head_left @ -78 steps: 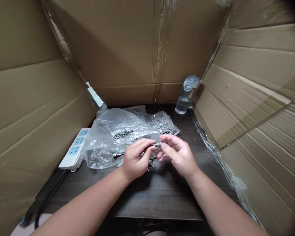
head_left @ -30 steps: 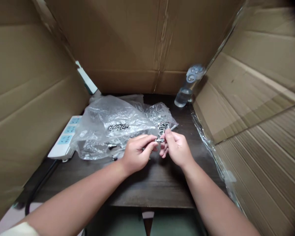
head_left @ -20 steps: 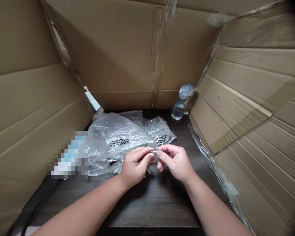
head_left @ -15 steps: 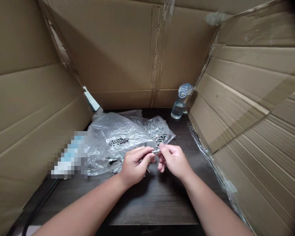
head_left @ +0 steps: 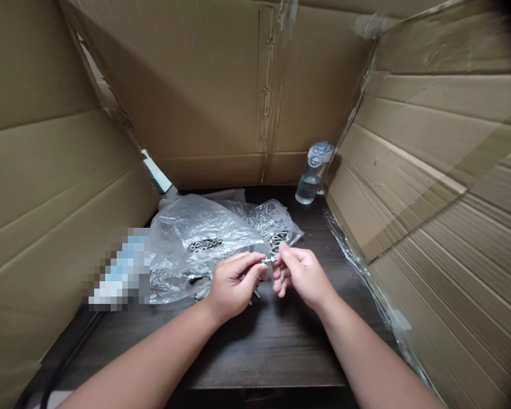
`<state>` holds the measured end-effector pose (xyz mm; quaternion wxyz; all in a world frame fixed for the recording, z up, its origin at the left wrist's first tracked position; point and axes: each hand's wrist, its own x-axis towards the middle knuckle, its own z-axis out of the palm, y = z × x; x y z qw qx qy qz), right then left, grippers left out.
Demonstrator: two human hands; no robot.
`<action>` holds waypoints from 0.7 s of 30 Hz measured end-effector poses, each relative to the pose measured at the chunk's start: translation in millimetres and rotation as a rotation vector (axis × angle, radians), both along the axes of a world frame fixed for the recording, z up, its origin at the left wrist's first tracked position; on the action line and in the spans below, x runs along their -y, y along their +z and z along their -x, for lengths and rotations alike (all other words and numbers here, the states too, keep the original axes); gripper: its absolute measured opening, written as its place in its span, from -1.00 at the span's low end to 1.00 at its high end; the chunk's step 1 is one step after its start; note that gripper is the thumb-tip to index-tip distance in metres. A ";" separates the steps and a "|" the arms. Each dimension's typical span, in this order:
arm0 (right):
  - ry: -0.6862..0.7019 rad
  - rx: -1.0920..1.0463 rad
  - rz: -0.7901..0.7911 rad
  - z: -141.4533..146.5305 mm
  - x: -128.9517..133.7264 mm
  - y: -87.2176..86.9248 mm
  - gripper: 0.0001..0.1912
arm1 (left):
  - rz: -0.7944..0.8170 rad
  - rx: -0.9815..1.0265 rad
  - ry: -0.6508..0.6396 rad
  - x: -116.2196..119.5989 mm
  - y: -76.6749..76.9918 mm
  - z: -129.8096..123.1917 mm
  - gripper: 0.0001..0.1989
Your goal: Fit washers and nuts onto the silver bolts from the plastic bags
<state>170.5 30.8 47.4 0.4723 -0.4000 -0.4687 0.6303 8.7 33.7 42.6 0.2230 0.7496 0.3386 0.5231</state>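
Between my two hands is a small silver bolt (head_left: 268, 261), with a nut (head_left: 274, 259) on its right part. My left hand (head_left: 235, 284) pinches the bolt's left end between thumb and forefinger. At the other end, the thumb and fingers of my right hand (head_left: 303, 274) close in at the nut, partly hiding the tip. Below and left of my left hand, several loose bolts (head_left: 195, 279) lie on the dark table (head_left: 264, 358) and by the plastic. A cluster of nuts (head_left: 205, 245) rests on a clear plastic bag (head_left: 183, 218) beyond my left hand.
Behind my right hand lies a clear bag of bolts (head_left: 276, 221). A water bottle (head_left: 309, 176) stands at the back right. Cardboard walls (head_left: 204, 85) enclose the table on three sides. A blurred-out item (head_left: 123, 270) and a black cable (head_left: 72, 352) are at left.
My right thumb has lifted slightly and shifted right, so more of the nut and bolt shows. My left hand stays almost in place, still pinching the bolt.
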 end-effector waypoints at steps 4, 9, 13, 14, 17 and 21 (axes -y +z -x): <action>0.014 -0.111 -0.072 -1.0 2.2 2.0 -0.69 | 0.049 0.006 0.004 0.7 2.7 0.3 -0.88; 0.025 0.010 -0.097 -1.6 2.3 2.4 -0.68 | 0.025 -0.010 -0.032 0.9 2.5 0.5 -0.88; -0.008 0.074 -0.053 -1.1 -0.4 0.5 -0.55 | 0.073 0.047 -0.023 0.4 -1.9 0.0 -0.89; -0.016 0.049 -0.061 -0.7 -0.2 0.9 -0.59 | 0.097 0.071 -0.021 0.3 -2.6 0.0 -0.89; 0.002 -0.034 -0.118 0.6 2.2 3.9 -0.69 | 0.162 0.098 -0.058 0.2 -2.3 0.4 -0.88; 0.001 0.029 -0.157 0.9 4.1 4.4 -0.72 | 0.132 0.062 -0.066 0.6 0.1 1.1 -0.88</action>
